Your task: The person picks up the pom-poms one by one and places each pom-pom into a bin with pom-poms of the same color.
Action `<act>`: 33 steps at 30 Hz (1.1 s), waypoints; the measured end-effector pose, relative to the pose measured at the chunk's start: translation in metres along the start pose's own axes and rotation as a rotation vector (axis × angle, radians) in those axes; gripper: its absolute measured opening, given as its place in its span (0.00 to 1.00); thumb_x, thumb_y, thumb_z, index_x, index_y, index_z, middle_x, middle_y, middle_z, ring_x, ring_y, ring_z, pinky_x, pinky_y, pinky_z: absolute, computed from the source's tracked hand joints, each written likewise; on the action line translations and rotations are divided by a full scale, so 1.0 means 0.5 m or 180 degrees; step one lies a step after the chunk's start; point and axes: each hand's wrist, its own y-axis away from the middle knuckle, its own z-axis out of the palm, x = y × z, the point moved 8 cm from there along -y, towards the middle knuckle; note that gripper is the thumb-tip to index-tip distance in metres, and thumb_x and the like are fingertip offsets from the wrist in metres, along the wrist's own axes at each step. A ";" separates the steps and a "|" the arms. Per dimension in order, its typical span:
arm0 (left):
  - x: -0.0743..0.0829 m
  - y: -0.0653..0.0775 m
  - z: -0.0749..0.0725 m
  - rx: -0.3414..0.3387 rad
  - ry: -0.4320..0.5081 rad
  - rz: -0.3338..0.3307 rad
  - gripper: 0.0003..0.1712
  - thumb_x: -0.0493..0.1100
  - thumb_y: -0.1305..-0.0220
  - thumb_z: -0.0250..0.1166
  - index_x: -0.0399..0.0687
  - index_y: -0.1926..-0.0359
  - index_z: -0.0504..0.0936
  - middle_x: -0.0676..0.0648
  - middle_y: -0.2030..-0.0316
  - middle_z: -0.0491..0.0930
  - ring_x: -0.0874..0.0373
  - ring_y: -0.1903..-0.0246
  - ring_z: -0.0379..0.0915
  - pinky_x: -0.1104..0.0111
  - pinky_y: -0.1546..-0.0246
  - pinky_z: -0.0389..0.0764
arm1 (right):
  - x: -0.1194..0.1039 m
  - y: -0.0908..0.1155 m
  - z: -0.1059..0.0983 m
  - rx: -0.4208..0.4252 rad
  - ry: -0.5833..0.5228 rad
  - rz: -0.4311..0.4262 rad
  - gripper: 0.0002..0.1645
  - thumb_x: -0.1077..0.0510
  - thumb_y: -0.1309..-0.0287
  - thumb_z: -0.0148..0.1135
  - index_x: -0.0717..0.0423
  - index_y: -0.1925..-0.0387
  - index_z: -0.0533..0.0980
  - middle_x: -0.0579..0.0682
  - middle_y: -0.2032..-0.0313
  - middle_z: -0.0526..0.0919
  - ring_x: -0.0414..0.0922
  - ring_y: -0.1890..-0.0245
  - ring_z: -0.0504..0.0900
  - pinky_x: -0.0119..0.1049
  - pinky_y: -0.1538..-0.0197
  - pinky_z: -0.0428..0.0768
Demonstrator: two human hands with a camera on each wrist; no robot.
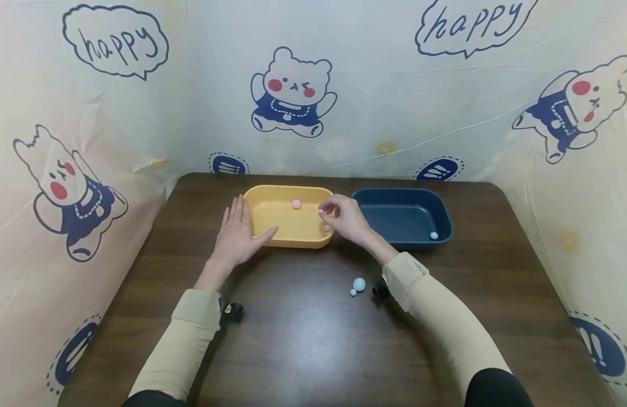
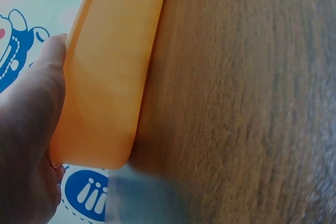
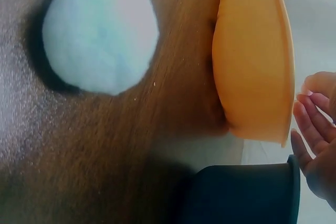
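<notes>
A yellow tray stands at the back of the table, with a pink pom-pom inside and another pink one near its right end. My left hand rests against the tray's left end, fingers straight and thumb spread along the front rim. Above the right end of the tray, my right hand pinches a small pink pom-pom between thumb and fingertips. That pinch also shows at the right edge of the right wrist view, where the pom-pom is mostly covered by fingers.
Right of the yellow tray is a dark blue tray with one light blue pom-pom in it. Two more light blue pom-poms, a larger and a tiny one, lie on the brown table near the right wrist.
</notes>
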 end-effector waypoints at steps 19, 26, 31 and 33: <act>0.001 0.000 0.001 0.0003 0.0012 -0.0010 0.76 0.89 0.34 0.49 0.40 0.11 0.31 0.38 0.09 0.31 0.38 0.09 0.28 0.43 0.09 0.36 | 0.011 -0.004 -0.007 0.0291 -0.0115 -0.0113 0.16 0.61 0.31 0.75 0.63 0.45 0.86 0.63 0.50 0.86 0.56 0.50 0.85 0.53 0.46 0.87; 0.005 0.002 0.000 -0.0001 -0.0013 -0.0029 0.76 0.89 0.34 0.49 0.40 0.11 0.32 0.40 0.10 0.29 0.37 0.09 0.30 0.44 0.09 0.36 | 0.005 0.021 -0.020 0.0310 -0.0062 -0.0283 0.23 0.59 0.31 0.75 0.61 0.38 0.83 0.62 0.44 0.84 0.58 0.46 0.83 0.55 0.40 0.86; 0.007 0.003 -0.001 -0.0001 -0.0030 -0.0008 0.76 0.89 0.33 0.49 0.38 0.11 0.33 0.39 0.10 0.29 0.37 0.09 0.30 0.44 0.09 0.37 | 0.001 0.057 -0.028 0.0131 0.0161 -0.0303 0.30 0.50 0.27 0.72 0.57 0.30 0.79 0.60 0.35 0.81 0.58 0.35 0.79 0.61 0.28 0.79; 0.007 0.004 -0.002 -0.0005 -0.0032 -0.0002 0.76 0.88 0.33 0.48 0.37 0.11 0.33 0.39 0.10 0.28 0.37 0.10 0.30 0.43 0.09 0.37 | 0.000 0.072 -0.032 0.0064 0.0351 -0.0287 0.34 0.45 0.26 0.71 0.53 0.26 0.76 0.57 0.31 0.78 0.56 0.29 0.76 0.62 0.23 0.74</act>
